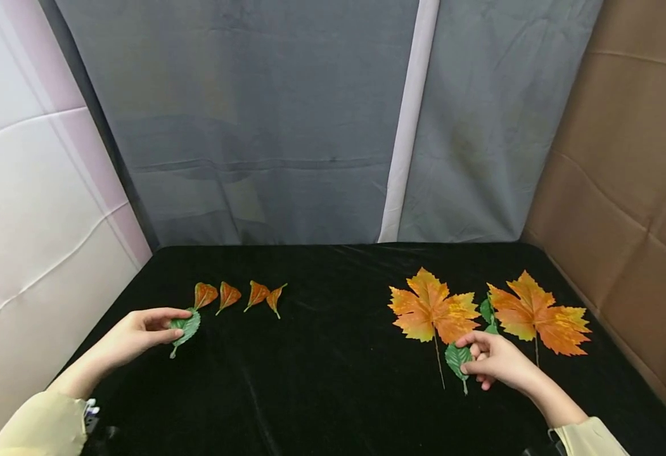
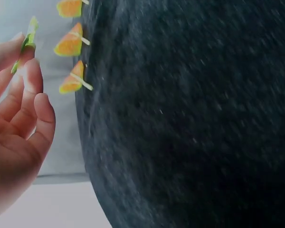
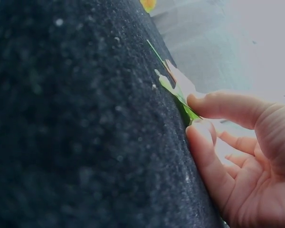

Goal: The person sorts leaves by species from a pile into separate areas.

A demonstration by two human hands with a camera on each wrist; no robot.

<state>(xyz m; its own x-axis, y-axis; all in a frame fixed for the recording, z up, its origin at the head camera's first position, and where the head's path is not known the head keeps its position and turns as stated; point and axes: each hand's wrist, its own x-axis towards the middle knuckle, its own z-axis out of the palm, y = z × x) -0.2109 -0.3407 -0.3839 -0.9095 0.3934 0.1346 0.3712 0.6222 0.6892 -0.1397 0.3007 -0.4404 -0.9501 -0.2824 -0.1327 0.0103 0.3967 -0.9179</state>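
Grey curtains (image 1: 264,120) with a white strip (image 1: 409,120) hang behind the black-covered desk (image 1: 321,380); white cloth (image 1: 36,190) left, brown fabric (image 1: 629,164) right.

Left hand (image 1: 141,332): thumb and forefinger in a firm pinch, fingertips pointing right as seen from the head; in the left wrist view the remaining fingers are loosely curled. Left forearm (image 1: 78,378) rises from lower left. Right hand (image 1: 497,362): thumb and forefinger likewise pinched, fingertips pointing left, other fingers bent behind. Right forearm (image 1: 557,402) rises from lower right. Hands well apart.
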